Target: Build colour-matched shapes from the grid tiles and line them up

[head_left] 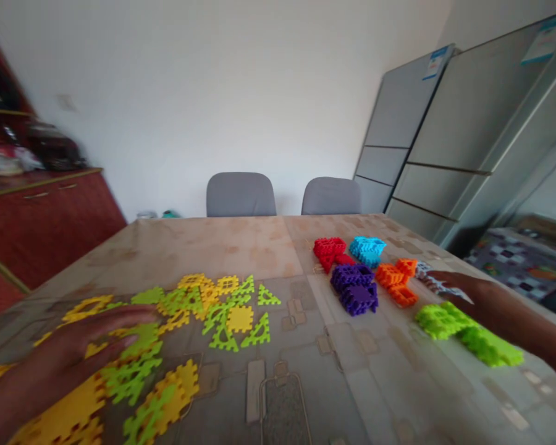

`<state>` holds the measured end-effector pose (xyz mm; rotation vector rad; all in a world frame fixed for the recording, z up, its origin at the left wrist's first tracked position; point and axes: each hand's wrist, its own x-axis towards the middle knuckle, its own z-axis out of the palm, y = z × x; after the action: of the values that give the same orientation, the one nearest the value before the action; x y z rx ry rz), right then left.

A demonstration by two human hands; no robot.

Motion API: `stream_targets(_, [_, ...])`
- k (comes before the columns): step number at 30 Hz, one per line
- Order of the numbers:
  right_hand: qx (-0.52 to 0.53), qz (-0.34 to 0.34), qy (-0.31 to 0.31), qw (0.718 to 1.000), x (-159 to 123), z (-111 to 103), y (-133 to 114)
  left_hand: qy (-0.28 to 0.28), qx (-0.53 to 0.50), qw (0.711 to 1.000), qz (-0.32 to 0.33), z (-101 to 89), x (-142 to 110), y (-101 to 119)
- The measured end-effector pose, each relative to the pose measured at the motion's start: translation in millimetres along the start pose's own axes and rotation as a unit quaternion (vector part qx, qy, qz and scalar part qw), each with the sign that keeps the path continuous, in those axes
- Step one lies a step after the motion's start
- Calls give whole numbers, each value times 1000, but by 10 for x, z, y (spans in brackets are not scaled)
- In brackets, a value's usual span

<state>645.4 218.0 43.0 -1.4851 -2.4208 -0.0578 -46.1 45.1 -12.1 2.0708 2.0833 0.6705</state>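
My left hand [81, 349] reaches low over a loose spread of flat interlocking plastic pieces, its thumb and fingers apart. Just beyond the fingertips and thumb lies a green piece [143, 342]. Larger yellow pieces [74, 405] lie below that hand, and yellow-green triangles and squares spread to its right, around a yellow square [240, 319]. At the far right, my right hand [472, 296] stretches to a blurred pale, patterned thing [438, 284], which I cannot make out well; its fingers are smeared and partly hidden. Stacked green pieces [445, 320] lie in front of that hand.
Sorted stacks stand on the table [301, 371]: red [328, 248], light blue [367, 250], purple [354, 289] and orange [396, 281]. Two grey chairs [241, 194] are behind the far edge. A red cabinet [50, 228] is left, a grey refrigerator [449, 117] right.
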Motion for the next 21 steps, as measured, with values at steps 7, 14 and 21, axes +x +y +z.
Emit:
stream_targets(7, [152, -167, -114, 968, 372, 633, -1870, -5, -15, 999, -37, -322, 214, -69])
stream_targets(14, [165, -236, -148, 946, 1136, 1341, -2833, -11, -14, 1000, -8, -104, 446, -159])
stream_targets(21, [181, -291, -107, 933, 1180, 1459, -2953, -35, -6, 999, 9, 21, 411, -447])
